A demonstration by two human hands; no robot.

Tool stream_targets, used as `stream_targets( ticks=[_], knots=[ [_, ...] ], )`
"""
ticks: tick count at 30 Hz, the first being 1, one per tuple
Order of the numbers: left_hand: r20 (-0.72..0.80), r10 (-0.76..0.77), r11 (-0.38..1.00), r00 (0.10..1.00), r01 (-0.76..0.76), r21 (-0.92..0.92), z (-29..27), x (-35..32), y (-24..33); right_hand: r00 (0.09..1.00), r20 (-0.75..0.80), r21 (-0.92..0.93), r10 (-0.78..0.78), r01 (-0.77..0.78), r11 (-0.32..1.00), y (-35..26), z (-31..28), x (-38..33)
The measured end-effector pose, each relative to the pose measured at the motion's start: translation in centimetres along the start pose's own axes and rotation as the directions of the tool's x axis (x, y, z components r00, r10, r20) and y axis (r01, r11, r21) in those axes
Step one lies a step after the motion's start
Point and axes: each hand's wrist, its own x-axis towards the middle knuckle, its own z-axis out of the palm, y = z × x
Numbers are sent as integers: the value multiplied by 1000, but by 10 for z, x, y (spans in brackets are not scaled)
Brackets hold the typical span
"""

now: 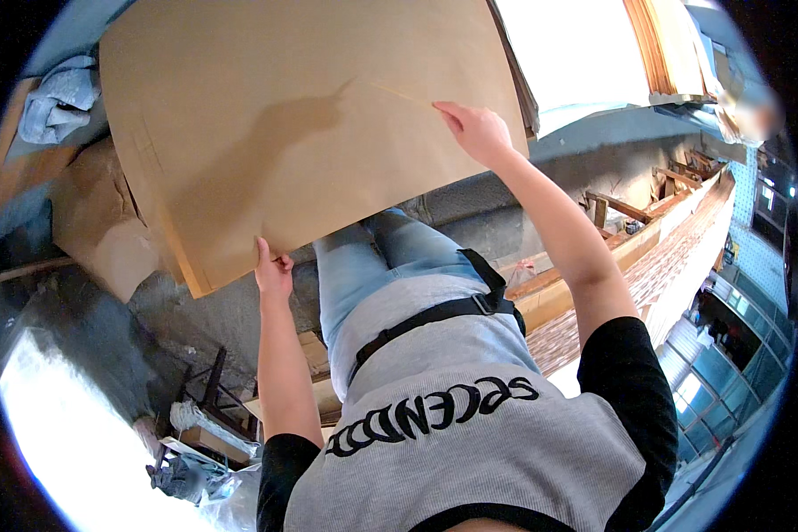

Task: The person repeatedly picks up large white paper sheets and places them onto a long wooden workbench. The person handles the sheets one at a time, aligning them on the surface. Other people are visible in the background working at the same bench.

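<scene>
From the head camera, we hold a large brown cardboard sheet (301,124) out in front of us, above our legs. Our left hand (273,270) pinches its lower corner; our right hand (477,131) grips its right edge, fingers closed on it. We judge we are mid-carry; setting it down calls for a steady two-handed hold.

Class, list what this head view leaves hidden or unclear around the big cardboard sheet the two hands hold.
- Floor under the cardboard sheet: hidden by it.
- Left hand fingers: behind the sheet's edge, only the thumb shows.
- Right hand fingertips: against the sheet, grip unclear.
- Sheet's top edge: cut off by the fisheye rim.
</scene>
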Motion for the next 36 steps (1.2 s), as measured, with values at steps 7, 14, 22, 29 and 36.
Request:
stream_targets(
  ticks=[7, 14, 22, 29, 36],
  knots=[
    [6, -130, 977, 992, 129, -168, 2, -2, -5, 985, 172, -189, -22, 55, 980, 2, 8, -23],
    [197, -175, 893, 965, 239, -381, -15, 15, -21, 980, 190, -227, -60, 104, 968, -37, 12, -33],
    [280, -172, 903, 945, 264, -337, -5, 12, -24, 979, 137, -163, -151, 172, 972, -107, 4, -41],
    [322, -205, 896, 924, 309, -317, -3, 14, -27, 864, 237, -119, -445, 480, 869, -238, 66, -18],
    [348, -245, 876, 905, 360, -320, 2, 19, -37, 834, 297, -299, -466, 544, 784, -342, 87, 3]
  ],
)
